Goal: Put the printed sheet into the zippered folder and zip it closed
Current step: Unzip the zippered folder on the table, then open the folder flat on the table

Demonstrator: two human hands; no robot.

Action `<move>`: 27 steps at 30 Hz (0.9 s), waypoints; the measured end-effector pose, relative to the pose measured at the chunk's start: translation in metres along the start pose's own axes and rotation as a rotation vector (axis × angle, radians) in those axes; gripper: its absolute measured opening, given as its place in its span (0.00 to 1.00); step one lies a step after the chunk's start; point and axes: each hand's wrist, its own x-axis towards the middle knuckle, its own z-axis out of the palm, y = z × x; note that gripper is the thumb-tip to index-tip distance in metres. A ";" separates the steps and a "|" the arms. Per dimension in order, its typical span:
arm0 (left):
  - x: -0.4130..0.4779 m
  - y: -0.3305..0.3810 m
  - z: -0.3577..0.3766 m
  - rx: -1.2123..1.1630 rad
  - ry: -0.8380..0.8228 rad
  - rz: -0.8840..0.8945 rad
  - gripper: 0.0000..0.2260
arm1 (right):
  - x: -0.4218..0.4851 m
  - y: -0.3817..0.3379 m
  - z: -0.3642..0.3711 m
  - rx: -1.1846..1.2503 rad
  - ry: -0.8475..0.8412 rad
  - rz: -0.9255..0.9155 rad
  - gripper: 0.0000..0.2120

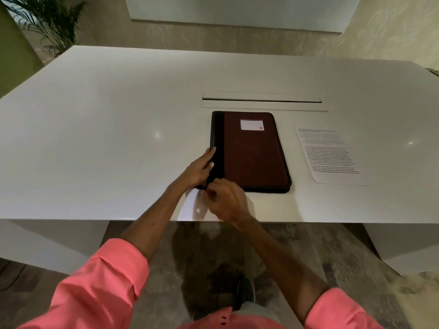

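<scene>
A dark brown zippered folder (254, 153) with a black spine and a small white label lies shut and flat on the white table (95, 138). The printed sheet (330, 155) lies flat on the table to the folder's right, apart from it. My left hand (202, 168) rests flat against the folder's black spine edge. My right hand (225, 198) is at the folder's near left corner, fingers pinched together on the metal zipper pull (198, 194). The corner itself is hidden under my hands.
A long cable slot with a lid (261, 100) runs across the table just behind the folder. The table's front edge is close to my wrists. A potted palm (50, 22) stands at the far left.
</scene>
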 end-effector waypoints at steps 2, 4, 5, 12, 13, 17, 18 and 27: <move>-0.001 0.001 -0.003 -0.005 0.068 -0.006 0.26 | 0.008 0.007 -0.008 -0.003 0.054 0.014 0.13; 0.001 0.002 -0.004 -0.008 0.146 0.003 0.23 | 0.019 0.018 -0.018 0.012 0.093 0.048 0.15; 0.002 0.003 -0.004 0.002 0.183 0.013 0.22 | 0.024 0.024 -0.023 0.024 0.118 0.078 0.15; 0.023 0.025 0.001 0.073 0.286 -0.039 0.20 | 0.059 0.098 -0.067 0.058 0.402 0.398 0.09; 0.026 0.029 0.003 0.078 0.291 -0.053 0.20 | 0.062 0.110 -0.073 0.041 0.402 0.452 0.05; 0.038 0.042 0.004 0.139 0.349 -0.094 0.20 | 0.065 0.151 -0.086 -0.039 0.337 0.641 0.11; 0.041 0.044 0.004 0.146 0.351 -0.099 0.20 | 0.066 0.159 -0.087 -0.043 0.317 0.674 0.13; 0.069 0.041 0.019 0.155 0.225 -0.151 0.29 | 0.084 0.181 -0.097 0.093 0.241 0.819 0.12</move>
